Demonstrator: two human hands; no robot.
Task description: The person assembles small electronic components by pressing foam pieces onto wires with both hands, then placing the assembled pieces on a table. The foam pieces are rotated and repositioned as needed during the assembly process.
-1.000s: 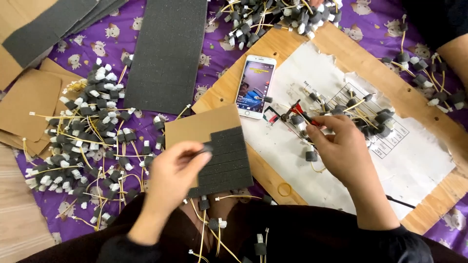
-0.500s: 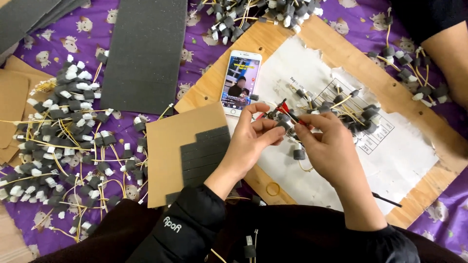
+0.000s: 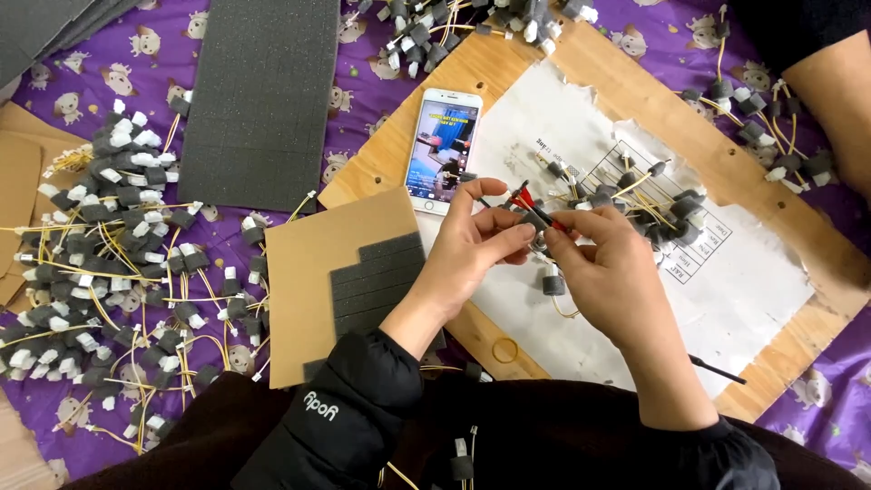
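Two bare hands meet over the middle of a wooden board (image 3: 635, 82), which serves as the working surface and lies on a purple patterned cloth (image 3: 363, 91). The left hand (image 3: 476, 249) and the right hand (image 3: 603, 272) both pinch one small wired piece (image 3: 533, 216), a dark foam block with a red part and thin leads; fingers (image 3: 494, 238) of each hand are closed on it from opposite sides, probably so that it can be steadied and worked at close range above the white paper sheet (image 3: 744, 272). Whether the red part is a clip or a wire end cannot be told.

Just beside the left hand, a smartphone (image 3: 445, 145) lies face up on the board with its screen lit, placed where a glance reaches it. More wired foam blocks lie in a small cluster (image 3: 653, 204) on the sheet, near the right hand, apparently kept within easy reach. A large heap of like pieces (image 3: 100, 245) covers the cloth at the left. A cardboard sheet (image 3: 318, 281) bearing dark foam strips (image 3: 376, 281) lies by the left forearm, and a full grey foam pad (image 3: 263, 91) lies farther off. Another person's arm (image 3: 839, 100) shows at the upper right.
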